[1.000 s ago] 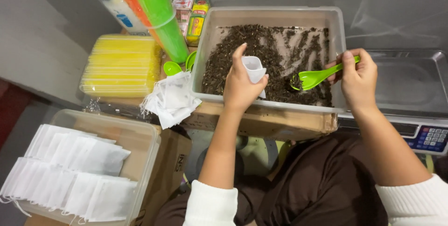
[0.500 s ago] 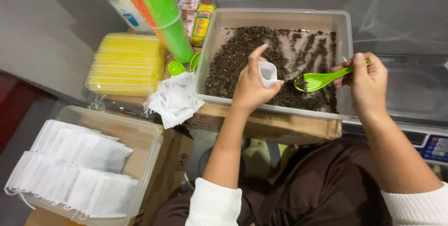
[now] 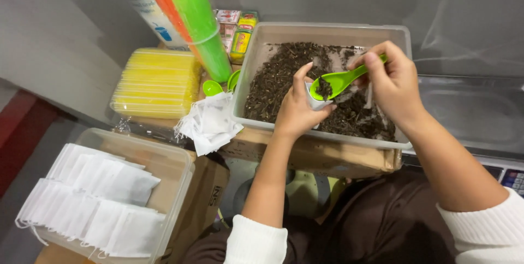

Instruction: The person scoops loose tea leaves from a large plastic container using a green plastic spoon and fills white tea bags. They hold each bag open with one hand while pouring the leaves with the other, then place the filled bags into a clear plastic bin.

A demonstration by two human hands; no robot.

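Two hands work over a big clear bin [image 3: 262, 62] full of dark dried leaves [image 3: 278, 73]. The bin sits on a cardboard box [image 3: 305, 155]. Beside it lie a yellow stack [image 3: 155, 81], a loose heap of white bags [image 3: 210, 122], and a low tub [image 3: 180, 171] with neat rows of filled white bags [image 3: 87, 198]. The left hand [image 3: 297, 111] curls its fingers around a small white bag [image 3: 314, 99], thumb up, holding the mouth open above the leaves. The right hand [image 3: 393, 81] pinches the handle of a green spoon [image 3: 338, 81] between thumb and fingers. To do this well, the spoon tip should stay right over the bag mouth and tilt slowly, so no leaves fall out. A moment ago the spoon was off to the right, apart from the bag. Now its bowl, with some leaves in it, has come to the bag's mouth.
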